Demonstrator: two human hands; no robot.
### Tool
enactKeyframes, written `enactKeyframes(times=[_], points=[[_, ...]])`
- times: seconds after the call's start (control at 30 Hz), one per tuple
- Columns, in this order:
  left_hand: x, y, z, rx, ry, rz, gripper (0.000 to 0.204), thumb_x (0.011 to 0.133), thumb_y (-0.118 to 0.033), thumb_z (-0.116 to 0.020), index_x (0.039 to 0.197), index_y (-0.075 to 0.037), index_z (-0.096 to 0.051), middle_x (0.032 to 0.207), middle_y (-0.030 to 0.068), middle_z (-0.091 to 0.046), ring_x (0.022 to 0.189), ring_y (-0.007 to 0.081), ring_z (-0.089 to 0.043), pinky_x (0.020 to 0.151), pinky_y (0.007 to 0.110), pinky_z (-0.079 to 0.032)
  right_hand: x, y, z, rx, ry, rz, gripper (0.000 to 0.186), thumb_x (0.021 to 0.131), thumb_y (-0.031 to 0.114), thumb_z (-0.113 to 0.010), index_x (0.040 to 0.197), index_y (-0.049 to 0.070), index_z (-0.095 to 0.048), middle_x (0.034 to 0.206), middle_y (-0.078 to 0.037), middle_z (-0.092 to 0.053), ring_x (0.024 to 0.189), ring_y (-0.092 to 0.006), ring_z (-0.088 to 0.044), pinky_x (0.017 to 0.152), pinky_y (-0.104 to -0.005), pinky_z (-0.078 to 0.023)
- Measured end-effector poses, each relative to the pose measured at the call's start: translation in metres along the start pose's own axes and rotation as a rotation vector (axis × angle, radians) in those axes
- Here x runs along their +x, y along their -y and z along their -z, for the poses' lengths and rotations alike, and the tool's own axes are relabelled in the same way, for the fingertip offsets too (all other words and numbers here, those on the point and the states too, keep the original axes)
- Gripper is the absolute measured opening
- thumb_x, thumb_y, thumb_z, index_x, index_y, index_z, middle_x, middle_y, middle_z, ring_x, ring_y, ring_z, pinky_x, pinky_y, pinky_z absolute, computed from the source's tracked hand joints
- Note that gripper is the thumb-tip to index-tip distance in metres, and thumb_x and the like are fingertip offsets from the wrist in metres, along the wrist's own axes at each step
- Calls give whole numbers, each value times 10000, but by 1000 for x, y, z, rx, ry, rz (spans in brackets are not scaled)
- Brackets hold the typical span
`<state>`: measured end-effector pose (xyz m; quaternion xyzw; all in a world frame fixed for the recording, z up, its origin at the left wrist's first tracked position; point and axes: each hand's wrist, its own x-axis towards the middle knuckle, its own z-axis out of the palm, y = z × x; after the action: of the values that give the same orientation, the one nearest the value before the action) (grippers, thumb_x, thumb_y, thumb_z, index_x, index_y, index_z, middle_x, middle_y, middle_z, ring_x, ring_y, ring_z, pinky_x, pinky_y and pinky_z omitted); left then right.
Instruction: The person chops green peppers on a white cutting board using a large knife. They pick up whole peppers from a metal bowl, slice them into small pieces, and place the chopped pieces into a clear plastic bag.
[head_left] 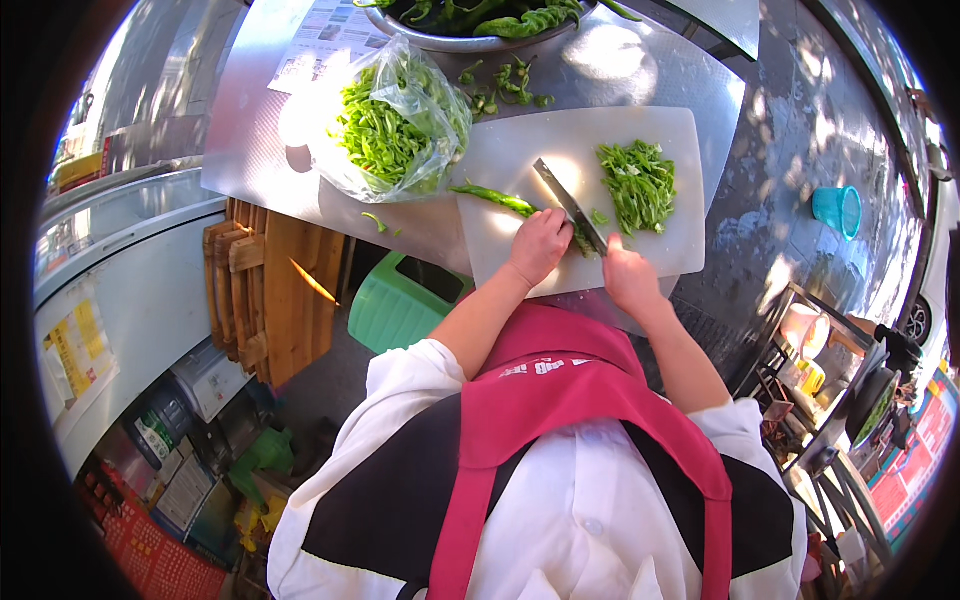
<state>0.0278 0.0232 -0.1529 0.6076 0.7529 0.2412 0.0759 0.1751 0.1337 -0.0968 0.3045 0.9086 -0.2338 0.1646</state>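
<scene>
A white cutting board (pixel 520 150) lies on a metal table (pixel 250 130). My left hand (pixel 540 245) presses down on a long green pepper (pixel 495 198) that lies across the board's left edge. My right hand (pixel 628 275) grips the handle of a knife (pixel 568 205), whose blade rests on the board beside my left fingers. A pile of sliced green pepper (pixel 640 185) sits on the board to the right of the blade.
A clear plastic bag of cut pepper (pixel 395 125) stands left of the board. A metal bowl of whole peppers (pixel 480 25) is at the far edge, pepper stems (pixel 505 85) near it. A green stool (pixel 400 300) and wooden boards (pixel 270 290) stand below the table. A teal cup (pixel 838 210) is on the ground.
</scene>
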Motion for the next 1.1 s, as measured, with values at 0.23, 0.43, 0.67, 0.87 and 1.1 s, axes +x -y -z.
enactKeyframes(times=[0.23,0.43,0.67,0.87,1.1], points=[[-5,1,-7,-4,-33,51,80,718,-84,-554,790,-68,-584,796,79,-489,748,235,-554,644,346,-481,3,10,25,-5,175,-71,311,821,57,-491,1120,-26,-464,701,-225,-628,691,-394,-640,642,-500,-508],[10,-1,-1,-21,-81,109,41,709,-46,-547,746,-62,-540,776,88,-471,739,247,-547,637,356,-473,25,-19,5,111,-36,69,203,852,143,-562,987,28,-463,680,-212,-616,674,-409,-616,623,-506,-490],[-7,1,-6,18,-103,10,130,712,-63,-549,838,-51,-577,810,81,-479,778,242,-534,673,338,-473,9,11,59,-15,114,34,252,882,187,-532,1038,8,-448,710,-209,-631,688,-400,-628,627,-495,-492],[-13,4,-5,-26,-61,-37,208,709,-70,-549,903,-14,-600,833,89,-495,804,250,-534,706,339,-481,11,1,1,51,50,-24,239,896,182,-489,1052,5,-448,716,-225,-638,679,-408,-633,621,-500,-497],[-16,4,-2,-73,-18,15,202,715,-57,-545,904,-9,-600,831,94,-492,821,255,-532,702,350,-479,7,6,8,-66,23,38,263,870,159,-487,1076,-4,-486,677,-209,-631,665,-380,-641,615,-473,-514]])
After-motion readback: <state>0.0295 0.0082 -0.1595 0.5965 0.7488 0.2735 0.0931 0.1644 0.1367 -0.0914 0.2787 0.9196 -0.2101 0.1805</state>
